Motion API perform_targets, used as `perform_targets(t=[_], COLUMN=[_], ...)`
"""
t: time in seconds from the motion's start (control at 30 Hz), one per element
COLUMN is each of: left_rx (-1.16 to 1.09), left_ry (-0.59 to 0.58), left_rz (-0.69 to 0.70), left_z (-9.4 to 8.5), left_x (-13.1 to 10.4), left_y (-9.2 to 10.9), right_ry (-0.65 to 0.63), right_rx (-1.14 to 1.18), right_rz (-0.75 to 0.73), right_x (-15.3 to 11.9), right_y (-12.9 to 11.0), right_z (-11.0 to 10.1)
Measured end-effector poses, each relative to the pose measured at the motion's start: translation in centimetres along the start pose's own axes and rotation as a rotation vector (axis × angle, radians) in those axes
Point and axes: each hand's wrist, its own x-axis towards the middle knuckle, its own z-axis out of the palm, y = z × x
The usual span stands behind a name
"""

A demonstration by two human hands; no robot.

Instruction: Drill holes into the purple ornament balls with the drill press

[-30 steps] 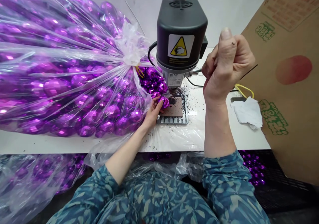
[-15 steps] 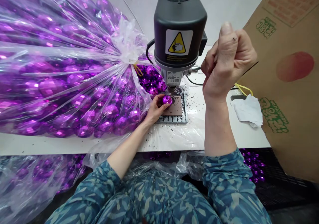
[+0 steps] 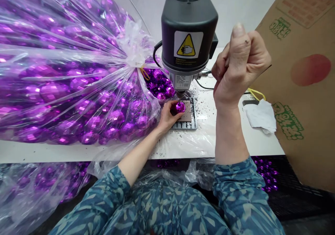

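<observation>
My left hand point(image 3: 169, 116) pinches a shiny purple faceted ball point(image 3: 180, 107) between thumb and fingers. The ball rests over a flat plate point(image 3: 187, 115) on the drill press base point(image 3: 183, 125), right below the chuck point(image 3: 180, 93). Whether the bit touches it, I cannot tell. Raised at the right of the black drill press head point(image 3: 189, 29), my right hand point(image 3: 239, 66) is closed in a fist around the feed handle point(image 3: 207, 72); most of that handle is hidden by the fingers.
A big tied clear plastic bag point(image 3: 65, 88) of purple balls fills the left of the white table point(image 3: 261, 146). More loose balls point(image 3: 158, 83) lie behind my left hand. Dark shavings dot the tabletop. At right are a crumpled white cloth point(image 3: 260, 116) and a tall cardboard box point(image 3: 303, 99).
My left hand has moved a little to the right, bringing the ball from the plate's left side to below the chuck. My right hand has hardly moved.
</observation>
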Motion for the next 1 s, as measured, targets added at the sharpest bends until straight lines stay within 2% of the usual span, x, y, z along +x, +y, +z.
perform_targets(t=[0.17, 0.4, 0.67, 0.8, 1.0], left_rx=[-0.101, -0.117, -0.127, -0.124, -0.119], left_ry=[-0.013, 0.000, -0.014, -0.017, -0.011], left_rz=[-0.016, -0.005, 0.005, -0.005, -0.001], left_z=[0.1, 0.2, 0.0, 0.0, 0.1], left_x=[-0.2, -0.1, -0.3, -0.4, -0.3], left_y=[-0.4, -0.7, -0.4, -0.2, -0.3], right_ry=[0.010, 0.126, 0.105, 0.150, 0.096], right_rx=[0.044, 0.113, 0.123, 0.107, 0.212], right_rz=[0.002, -0.052, -0.072, -0.067, -0.227], right_x=[-0.3, -2.7, -4.3, -5.1, -5.6], right_y=[0.0, 0.2, 0.3, 0.9, 2.4], right_z=[0.0, -0.6, -1.6, -1.8, -2.2])
